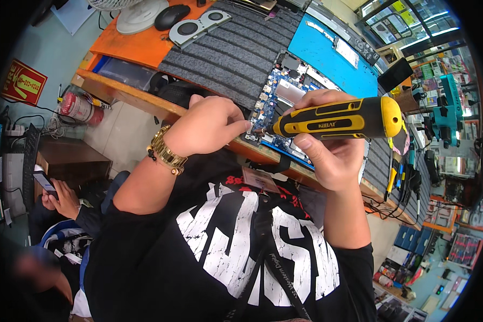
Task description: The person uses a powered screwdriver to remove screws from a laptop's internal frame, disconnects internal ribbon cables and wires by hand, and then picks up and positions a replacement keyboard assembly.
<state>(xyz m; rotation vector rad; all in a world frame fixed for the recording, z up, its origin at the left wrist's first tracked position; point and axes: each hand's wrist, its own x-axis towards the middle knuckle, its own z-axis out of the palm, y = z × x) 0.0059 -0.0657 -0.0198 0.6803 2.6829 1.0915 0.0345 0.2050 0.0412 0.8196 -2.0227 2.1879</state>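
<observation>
So, from my end: red-and-yellow lettered sign (24,83) way left of the fingers. Left hand (206,126) has its fingertips bunched together; I can't tell whether they pinch anything. Ribbed grey mat (214,67) beyond them, blue circuit board (265,99) just right. Right hand (335,161) is wrapped round a yellow-black screwdriver (354,117) with a printed label, tip hard to make out. Cluttered shelving (461,161) far right gets cut off.

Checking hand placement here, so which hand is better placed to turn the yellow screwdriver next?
Probably the right hand: it grips the yellow screwdriver by its handle, near the blue circuit board. The left hand is beside the bit, off the handle.
</observation>
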